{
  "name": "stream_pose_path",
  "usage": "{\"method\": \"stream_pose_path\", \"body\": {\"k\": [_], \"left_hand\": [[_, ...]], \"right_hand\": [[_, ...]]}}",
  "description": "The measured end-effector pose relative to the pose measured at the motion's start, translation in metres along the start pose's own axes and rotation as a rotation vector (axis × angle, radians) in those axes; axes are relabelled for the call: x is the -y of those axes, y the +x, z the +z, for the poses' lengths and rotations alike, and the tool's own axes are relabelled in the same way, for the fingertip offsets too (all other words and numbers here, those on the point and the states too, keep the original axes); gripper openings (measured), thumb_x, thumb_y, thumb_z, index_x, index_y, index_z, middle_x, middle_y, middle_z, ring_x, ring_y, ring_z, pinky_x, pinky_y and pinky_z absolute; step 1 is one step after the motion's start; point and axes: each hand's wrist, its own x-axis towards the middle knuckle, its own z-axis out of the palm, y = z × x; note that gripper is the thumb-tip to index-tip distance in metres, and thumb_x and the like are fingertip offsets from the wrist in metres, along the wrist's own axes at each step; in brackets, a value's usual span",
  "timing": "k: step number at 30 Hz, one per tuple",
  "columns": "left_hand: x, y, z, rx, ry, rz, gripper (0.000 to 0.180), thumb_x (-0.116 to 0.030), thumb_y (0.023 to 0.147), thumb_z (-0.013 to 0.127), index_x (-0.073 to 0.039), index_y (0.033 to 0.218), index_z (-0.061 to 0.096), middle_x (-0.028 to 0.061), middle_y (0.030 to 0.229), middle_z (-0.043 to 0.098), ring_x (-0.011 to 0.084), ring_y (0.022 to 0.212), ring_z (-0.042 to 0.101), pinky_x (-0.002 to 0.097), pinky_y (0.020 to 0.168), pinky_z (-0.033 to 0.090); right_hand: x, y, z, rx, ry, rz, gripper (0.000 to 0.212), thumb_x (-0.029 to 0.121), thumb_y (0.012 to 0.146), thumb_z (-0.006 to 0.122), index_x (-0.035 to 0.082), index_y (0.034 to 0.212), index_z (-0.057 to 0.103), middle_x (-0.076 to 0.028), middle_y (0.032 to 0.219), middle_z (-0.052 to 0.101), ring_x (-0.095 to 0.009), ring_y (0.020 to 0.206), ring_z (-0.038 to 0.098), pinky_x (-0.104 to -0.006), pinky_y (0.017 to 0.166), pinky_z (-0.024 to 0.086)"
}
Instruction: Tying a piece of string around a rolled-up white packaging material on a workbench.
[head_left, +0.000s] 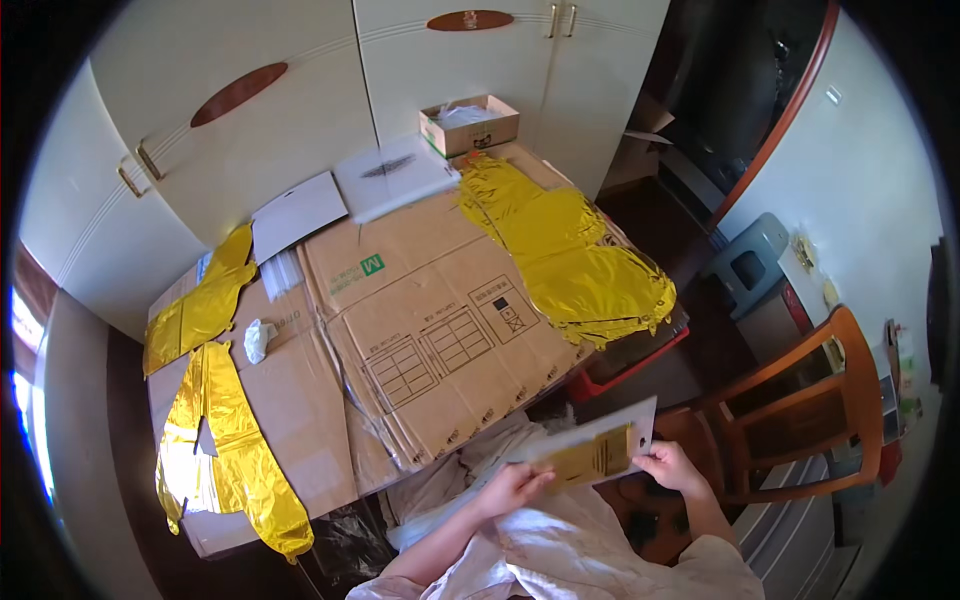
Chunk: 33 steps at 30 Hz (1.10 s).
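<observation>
Close to my body I hold a flat clear plastic packet [600, 452] with folded gold foil inside it. My left hand [513, 488] is closed on its left edge, and my right hand [672, 467] pinches the right edge near a small hang hole. The packet is tilted above my lap, just off the table's near edge. On the cardboard-covered table [400, 300] lie flat gold foil balloons: a large one [590, 262] at the right, another [228, 440] at the near left, and a third [205, 308] at the far left.
A small cardboard box [470, 127] holding clear plastic stands at the back, beside a white panel [395, 180] and a white card [300, 212]. Clear sleeves [282, 276] and a crumpled white wad [259, 340] lie left. A wooden chair [850, 400] and grey-blue stool [752, 265] stand right.
</observation>
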Motion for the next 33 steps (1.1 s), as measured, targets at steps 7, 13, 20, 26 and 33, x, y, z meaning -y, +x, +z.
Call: {"method": "stream_pose_path", "body": {"k": [7,13,20,26,33], "left_hand": [[0.035,0.018,0.027,-0.180,-0.356,0.088,0.034,-0.016,0.089,0.056,0.002,0.117,0.051,0.0127,0.110,0.060,0.0163,0.098,0.059,0.0272,0.085,0.046],[0.045,-0.002,0.027,-0.198,-0.317,0.002,0.031,-0.014,0.090,0.054,0.002,0.117,0.051,0.0091,0.107,0.061,0.0126,0.096,0.057,0.0250,0.085,0.045],[0.045,-0.006,0.026,-0.220,-0.343,-0.035,0.030,-0.013,0.091,0.052,0.002,0.117,0.051,0.0057,0.105,0.060,0.0097,0.095,0.055,0.0236,0.085,0.043],[0.054,-0.007,0.025,-0.228,-0.357,-0.060,0.030,-0.018,0.091,0.052,0.000,0.115,0.054,0.0049,0.105,0.061,0.0110,0.099,0.054,0.0249,0.089,0.041],[0.064,-0.010,0.027,-0.243,-0.432,-0.062,0.030,-0.017,0.092,0.051,0.000,0.115,0.053,0.0049,0.105,0.060,0.0108,0.100,0.053,0.0247,0.089,0.041]], "right_hand": [[-0.079,0.015,-0.057,-0.179,0.269,0.293,0.027,0.007,0.085,0.052,0.000,0.110,0.055,-0.004,0.101,0.061,-0.011,0.092,0.055,-0.0266,0.082,0.043],[-0.091,0.109,-0.076,-0.386,-0.295,0.152,0.025,0.011,0.083,0.053,0.001,0.106,0.055,-0.013,0.095,0.063,-0.024,0.089,0.060,-0.0334,0.077,0.045],[-0.137,0.228,-0.071,-0.539,-0.696,0.151,0.030,0.018,0.079,0.055,0.004,0.106,0.056,-0.022,0.099,0.062,-0.039,0.092,0.058,-0.0441,0.075,0.048],[-0.167,0.255,-0.043,-0.731,-1.032,-0.311,0.038,0.034,0.081,0.052,0.012,0.112,0.057,-0.008,0.109,0.062,-0.033,0.097,0.059,-0.0376,0.075,0.051],[-0.108,0.234,0.020,-0.265,-0.912,0.358,0.020,0.019,0.082,0.048,0.009,0.097,0.057,-0.016,0.097,0.064,-0.033,0.090,0.062,-0.0448,0.074,0.050]]}}
